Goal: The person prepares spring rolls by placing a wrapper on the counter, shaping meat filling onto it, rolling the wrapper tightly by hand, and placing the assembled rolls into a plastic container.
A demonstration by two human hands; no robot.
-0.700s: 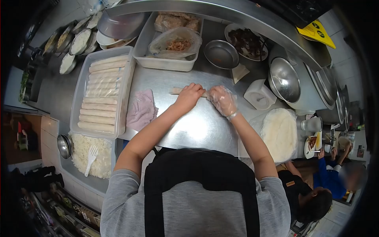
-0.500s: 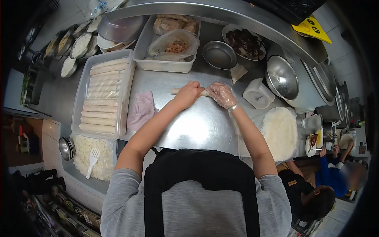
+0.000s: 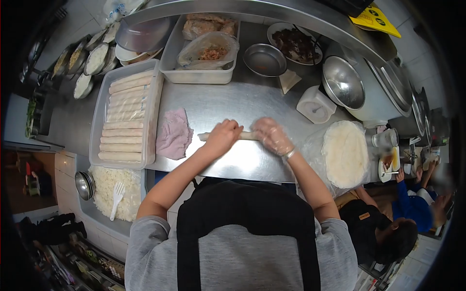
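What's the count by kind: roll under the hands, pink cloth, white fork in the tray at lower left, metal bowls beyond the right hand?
Roll: 1
Pink cloth: 1
White fork: 1
Metal bowls: 2 (small bowl, large bowl)
Total: 5

A crumpled pink cloth (image 3: 174,134) lies left, a steel bowl (image 3: 343,82) beside a white scale (image 3: 316,105) right, a yellow sign (image 3: 375,21) far right.

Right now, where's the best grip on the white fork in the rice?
Probably the handle of the white fork, pinched across its narrow width, coming from the picture's lower edge: the handle points that way, while the broader tined head lies toward the top, on the rice. The left hand is nearer, but it's on the roll.
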